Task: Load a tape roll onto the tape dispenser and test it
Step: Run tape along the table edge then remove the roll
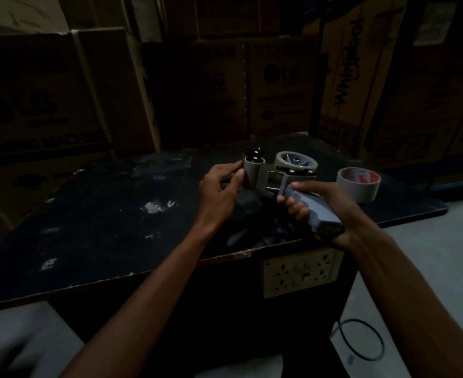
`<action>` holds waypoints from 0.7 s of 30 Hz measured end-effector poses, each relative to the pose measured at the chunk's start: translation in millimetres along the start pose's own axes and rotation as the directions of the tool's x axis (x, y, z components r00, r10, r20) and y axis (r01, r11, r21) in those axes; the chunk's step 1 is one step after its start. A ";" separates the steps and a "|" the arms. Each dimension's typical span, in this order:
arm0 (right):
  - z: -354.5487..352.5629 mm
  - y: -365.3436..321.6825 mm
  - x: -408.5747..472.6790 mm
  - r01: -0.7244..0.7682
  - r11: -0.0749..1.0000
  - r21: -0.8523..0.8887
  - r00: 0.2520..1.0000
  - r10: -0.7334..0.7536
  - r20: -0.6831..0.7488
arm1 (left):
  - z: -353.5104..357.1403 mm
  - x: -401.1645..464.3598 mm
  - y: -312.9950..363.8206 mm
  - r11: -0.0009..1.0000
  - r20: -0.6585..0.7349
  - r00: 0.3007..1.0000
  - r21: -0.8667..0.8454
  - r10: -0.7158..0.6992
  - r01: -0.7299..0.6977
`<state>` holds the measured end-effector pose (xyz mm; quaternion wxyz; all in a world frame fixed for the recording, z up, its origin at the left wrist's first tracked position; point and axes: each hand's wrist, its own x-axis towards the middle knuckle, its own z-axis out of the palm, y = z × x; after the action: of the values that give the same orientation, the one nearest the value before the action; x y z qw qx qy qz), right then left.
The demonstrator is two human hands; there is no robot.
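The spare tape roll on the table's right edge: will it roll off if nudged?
The spare tape roll seems tilted, not flat, so a nudge might set it rolling. It sits close to the table edge. Its hollow core suggests it is light.

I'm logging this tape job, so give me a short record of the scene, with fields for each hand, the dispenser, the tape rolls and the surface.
left hand: fingertips on the front roller end of the tape dispenser
right hand: wrapped around the dispenser's grey handle
tape dispenser: held just above the table, a roll already on its wheel
spare tape roll: lying flat on the table, right of the dispenser, untouched
table: dark, scuffed top
background: stacked cardboard boxes
lighting: dim
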<state>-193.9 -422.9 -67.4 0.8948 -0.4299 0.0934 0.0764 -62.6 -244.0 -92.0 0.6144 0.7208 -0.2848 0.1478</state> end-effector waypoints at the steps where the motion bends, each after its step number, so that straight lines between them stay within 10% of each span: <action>1: -0.9 -0.5 2.5 -0.001 1.000 -0.004 1.000 0.001 -0.009 | 1.0 0.5 -1.9 1.000 0.000 1.000 0.013 0.006 -0.006; 21: -2.3 -24.1 40.9 -0.016 0.997 -0.077 1.000 0.017 0.014 | -35.5 49.5 -23.3 0.893 0.110 0.946 -0.312 -0.306 0.326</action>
<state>-149.2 -437.3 -60.1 0.8776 -0.4626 0.0875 0.0902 -4.6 -219.0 -75.7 0.7323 0.6499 -0.2019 -0.0241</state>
